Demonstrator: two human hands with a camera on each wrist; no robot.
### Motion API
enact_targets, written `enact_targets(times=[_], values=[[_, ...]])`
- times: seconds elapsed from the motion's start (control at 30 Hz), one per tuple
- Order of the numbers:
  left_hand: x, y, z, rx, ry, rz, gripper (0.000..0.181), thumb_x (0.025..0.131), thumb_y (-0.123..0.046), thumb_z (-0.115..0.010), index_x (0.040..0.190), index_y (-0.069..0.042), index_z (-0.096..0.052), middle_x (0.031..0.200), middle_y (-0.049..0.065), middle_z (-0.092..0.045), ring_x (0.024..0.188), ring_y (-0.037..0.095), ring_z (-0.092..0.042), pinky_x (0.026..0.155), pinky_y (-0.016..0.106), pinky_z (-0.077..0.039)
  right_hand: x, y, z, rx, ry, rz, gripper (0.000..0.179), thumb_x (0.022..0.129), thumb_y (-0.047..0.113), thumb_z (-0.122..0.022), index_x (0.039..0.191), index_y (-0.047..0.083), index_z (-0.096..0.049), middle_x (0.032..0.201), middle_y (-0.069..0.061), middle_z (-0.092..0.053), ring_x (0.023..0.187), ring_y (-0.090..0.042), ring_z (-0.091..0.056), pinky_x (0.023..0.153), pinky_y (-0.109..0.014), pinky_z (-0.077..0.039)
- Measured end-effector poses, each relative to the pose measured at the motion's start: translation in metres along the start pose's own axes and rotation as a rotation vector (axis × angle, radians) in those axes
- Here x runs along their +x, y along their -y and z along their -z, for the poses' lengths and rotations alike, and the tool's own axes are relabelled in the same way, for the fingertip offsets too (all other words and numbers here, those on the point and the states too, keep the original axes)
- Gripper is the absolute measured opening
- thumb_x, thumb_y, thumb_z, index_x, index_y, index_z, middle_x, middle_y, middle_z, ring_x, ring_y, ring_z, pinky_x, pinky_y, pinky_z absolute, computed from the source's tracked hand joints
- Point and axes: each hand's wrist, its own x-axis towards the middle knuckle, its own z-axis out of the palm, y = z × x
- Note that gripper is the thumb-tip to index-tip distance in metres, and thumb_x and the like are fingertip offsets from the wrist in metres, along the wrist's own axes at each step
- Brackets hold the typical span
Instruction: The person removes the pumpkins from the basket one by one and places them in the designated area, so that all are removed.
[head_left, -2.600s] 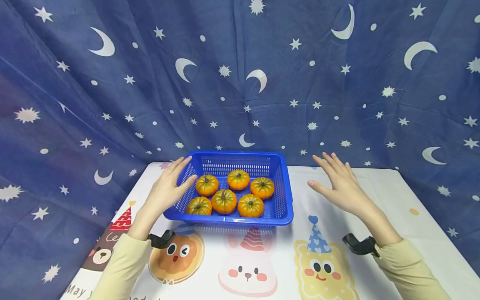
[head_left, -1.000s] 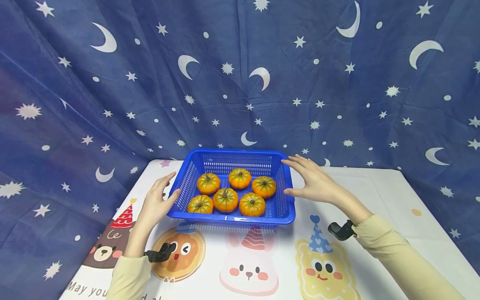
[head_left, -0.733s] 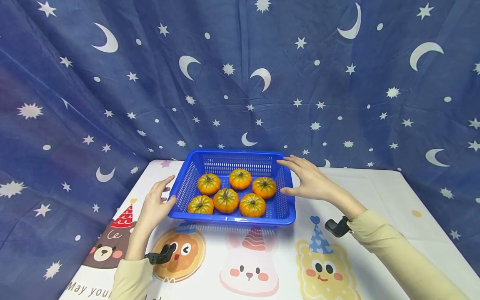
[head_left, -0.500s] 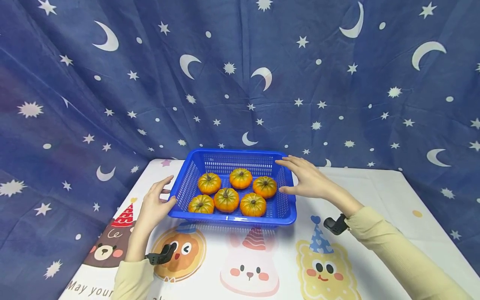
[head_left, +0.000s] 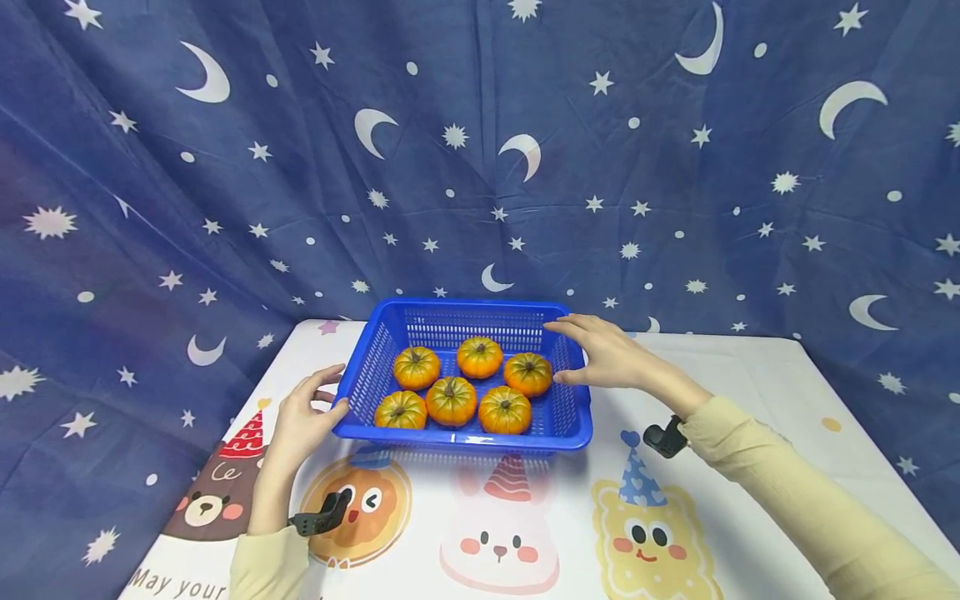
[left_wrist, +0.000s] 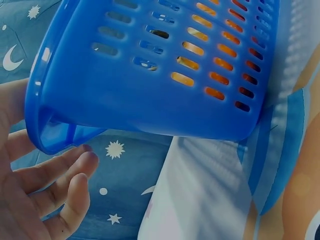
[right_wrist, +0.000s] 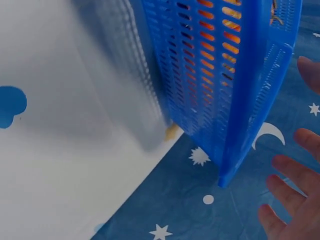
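A blue plastic basket (head_left: 465, 440) with slotted walls sits on the table, holding several small orange-green pumpkins (head_left: 451, 402). At its left side is my left hand (head_left: 300, 421), thumb and index finger at the rim and the fingers loosely bent. In the left wrist view, the thumb and index tips of the left hand (left_wrist: 40, 195) pass behind the basket's rim (left_wrist: 37, 95); whether they touch it I cannot tell. Over the basket's right rim hovers my right hand (head_left: 611, 354), fingers spread. The right wrist view shows a gap between the right hand (right_wrist: 295, 195) and the basket wall (right_wrist: 210, 90).
A white tablecloth (head_left: 757, 400) with printed cartoon figures covers the table. Behind and to the left hangs a dark blue curtain (head_left: 420, 183) with stars and moons. Both wrists carry black camera mounts (head_left: 664, 437).
From wide apart, both hands have come to the basket's sides. Lately the right hand has moved slightly left and the left hand slightly lower at the rim. The basket stays put.
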Motion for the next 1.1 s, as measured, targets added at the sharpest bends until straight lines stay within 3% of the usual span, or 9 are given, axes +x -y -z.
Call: enact_targets(times=[0.13,0.43,0.7,0.93,1.1], values=[[0.000,0.001,0.000,-0.004,0.013,0.031,0.050,0.082,-0.004,-0.064,0.131,-0.008,-0.057,0.121,0.022,-0.062,0.091,0.030,-0.062,0.058,0.021,-0.049,0.007,-0.003,-0.002,-0.001,0.043,-0.009,0.073,0.079,0.037,-0.074,0.142,0.013,-0.047,0.145,-0.020,-0.046,0.135,-0.044,-0.040,0.106,-0.066,-0.030],[-0.001,-0.002,0.004,-0.029,0.056,0.104,0.050,0.082,-0.005,-0.064,0.131,-0.010,-0.057,0.121,0.022,-0.063,0.078,0.008,-0.055,0.055,0.022,-0.049,0.024,-0.006,-0.013,-0.035,0.191,0.033,0.074,0.077,0.033,-0.077,0.142,0.012,-0.047,0.141,-0.019,-0.050,0.131,-0.041,-0.045,0.105,-0.061,-0.036],[0.000,-0.002,0.005,-0.071,0.077,0.143,0.048,0.083,-0.006,-0.065,0.130,-0.009,-0.058,0.122,0.021,-0.062,0.079,0.004,-0.055,0.057,0.022,-0.048,0.040,-0.004,-0.018,-0.054,0.316,0.018,0.074,0.079,0.029,-0.077,0.144,0.017,-0.044,0.144,-0.018,-0.046,0.135,-0.041,-0.039,0.106,-0.061,-0.036],[0.000,-0.004,0.006,-0.122,0.099,0.187,0.045,0.084,-0.007,-0.064,0.129,-0.008,-0.059,0.125,0.019,-0.061,0.083,0.004,-0.055,0.061,0.022,-0.047,0.052,0.000,-0.021,-0.055,0.371,0.033,0.074,0.079,0.029,-0.076,0.144,0.015,-0.043,0.145,-0.020,-0.044,0.133,-0.041,-0.041,0.106,-0.058,-0.037],[-0.001,-0.004,0.006,-0.149,0.104,0.214,0.045,0.086,-0.009,-0.063,0.130,-0.007,-0.059,0.123,0.017,-0.062,0.084,0.004,-0.054,0.061,0.022,-0.045,0.059,0.001,-0.028,0.005,0.393,0.003,0.075,0.079,0.026,-0.076,0.145,0.015,-0.042,0.149,-0.021,-0.039,0.136,-0.041,-0.039,0.109,-0.059,-0.033]])
